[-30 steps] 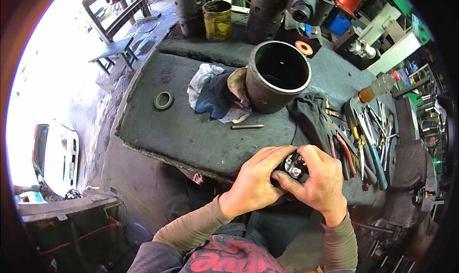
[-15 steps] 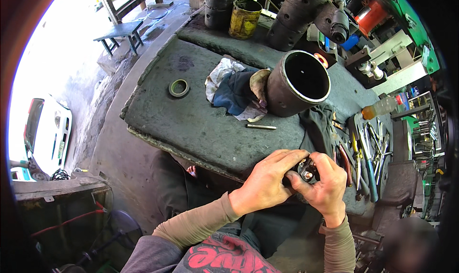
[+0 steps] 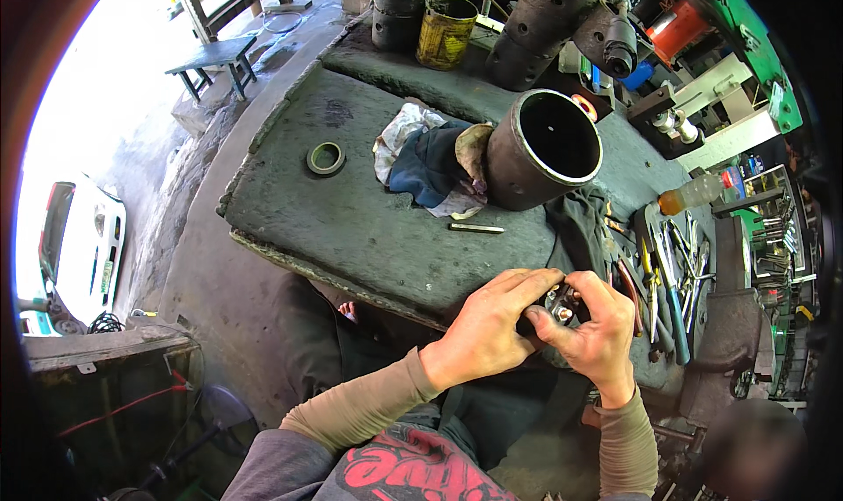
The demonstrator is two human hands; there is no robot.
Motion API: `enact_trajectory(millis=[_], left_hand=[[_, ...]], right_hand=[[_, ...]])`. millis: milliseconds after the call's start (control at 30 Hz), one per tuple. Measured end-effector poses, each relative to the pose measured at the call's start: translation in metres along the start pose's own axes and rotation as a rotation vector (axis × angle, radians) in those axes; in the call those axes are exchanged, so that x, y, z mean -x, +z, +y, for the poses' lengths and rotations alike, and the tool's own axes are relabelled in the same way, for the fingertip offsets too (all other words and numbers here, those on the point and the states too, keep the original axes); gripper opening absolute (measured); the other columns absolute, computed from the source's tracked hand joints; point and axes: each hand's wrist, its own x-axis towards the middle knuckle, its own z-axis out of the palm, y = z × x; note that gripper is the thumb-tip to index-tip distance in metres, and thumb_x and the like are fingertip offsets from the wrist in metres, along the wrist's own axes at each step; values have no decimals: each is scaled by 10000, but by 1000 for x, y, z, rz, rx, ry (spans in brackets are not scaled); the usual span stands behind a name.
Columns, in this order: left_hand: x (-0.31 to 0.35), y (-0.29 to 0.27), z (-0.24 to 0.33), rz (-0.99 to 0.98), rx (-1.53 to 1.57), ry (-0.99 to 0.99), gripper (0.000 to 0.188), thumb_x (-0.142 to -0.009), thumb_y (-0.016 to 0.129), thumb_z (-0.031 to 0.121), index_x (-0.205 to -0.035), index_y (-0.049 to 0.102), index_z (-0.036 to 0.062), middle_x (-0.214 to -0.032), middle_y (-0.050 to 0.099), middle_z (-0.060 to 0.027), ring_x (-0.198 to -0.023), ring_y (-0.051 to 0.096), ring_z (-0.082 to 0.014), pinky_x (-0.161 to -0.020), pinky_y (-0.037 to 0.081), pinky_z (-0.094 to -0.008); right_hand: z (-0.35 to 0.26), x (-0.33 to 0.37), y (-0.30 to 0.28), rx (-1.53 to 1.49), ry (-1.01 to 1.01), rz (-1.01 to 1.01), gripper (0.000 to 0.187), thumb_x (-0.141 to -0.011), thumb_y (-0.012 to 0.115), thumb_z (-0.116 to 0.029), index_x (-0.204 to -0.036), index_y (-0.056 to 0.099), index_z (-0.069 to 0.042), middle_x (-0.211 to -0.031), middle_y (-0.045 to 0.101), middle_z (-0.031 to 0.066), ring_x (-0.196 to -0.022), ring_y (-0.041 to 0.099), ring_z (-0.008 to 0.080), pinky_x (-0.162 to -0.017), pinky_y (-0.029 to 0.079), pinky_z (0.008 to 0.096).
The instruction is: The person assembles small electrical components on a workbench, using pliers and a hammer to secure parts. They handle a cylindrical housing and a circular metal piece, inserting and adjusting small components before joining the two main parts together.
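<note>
Between my two hands, over the front edge of the workbench, is a small dark metal part (image 3: 563,306) with shiny silver and coppery bits on top. My left hand (image 3: 488,332) wraps its far and left side, fingers bent over it. Opposite, my right hand (image 3: 600,332) grips it with a curled forefinger and the thumb laid along its near side. Fingers cover most of the part, so its exact kind cannot be made out. Just beyond my hands lies a dark cloth (image 3: 575,233). A short metal bar (image 3: 477,228) rests on the bench to the left of it.
A thick black pipe section (image 3: 527,167) stands behind my hands, beside crumpled rags (image 3: 426,167) and a tape roll (image 3: 326,158). Pliers and other hand tools (image 3: 672,281) crowd the right, near a plastic bottle (image 3: 694,194). A yellow can (image 3: 445,40) stands at the back.
My right thumb has shifted slightly upward on the metal part, and more of its shiny top shows. Both hands keep their grip; the whole view has moved a little.
</note>
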Motion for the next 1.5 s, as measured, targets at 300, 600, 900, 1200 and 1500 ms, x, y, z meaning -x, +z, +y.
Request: enact_trajectory(millis=[300,600,900,1200,1500], left_hand=[[-1,3,-1,-2,34,33,691,-738,874,21,-1395,663,7,-1343,726,-188,-1224,701,-400,-1033,582,-469],[-2,5,-5,-14,35,53,701,-728,881,22,-1393,662,3,-1349,723,-187,-1235,697,-403,-1039,579,-466],[-1,3,-2,-5,32,41,712,-728,890,25,-1401,658,-5,-1349,722,-197,-1232,698,-403,-1043,580,-467],[1,2,-4,4,22,31,696,-749,884,30,-1406,657,-5,-1360,721,-201,-1240,698,-402,-1048,575,-469],[-2,2,-4,22,-35,127,692,-711,876,20,-1373,675,7,-1340,732,-190,-1232,698,-413,-1062,567,-479]], right_hand=[[-1,3,-2,16,-8,28,484,-823,976,-369,-994,704,-7,-800,687,123,-656,689,303,-595,544,387],[2,7,3,156,-95,80,523,-832,952,-444,-1007,697,-22,-797,666,116,-664,688,313,-587,545,406],[3,3,2,119,-85,61,502,-834,954,-403,-1002,702,-2,-803,681,126,-660,688,304,-592,547,400],[5,3,5,-41,22,24,508,-840,944,-398,-1039,705,3,-769,635,112,-618,641,306,-565,523,407],[1,5,-1,172,-153,114,507,-838,936,-399,-1013,690,9,-804,658,124,-657,674,315,-581,536,409]])
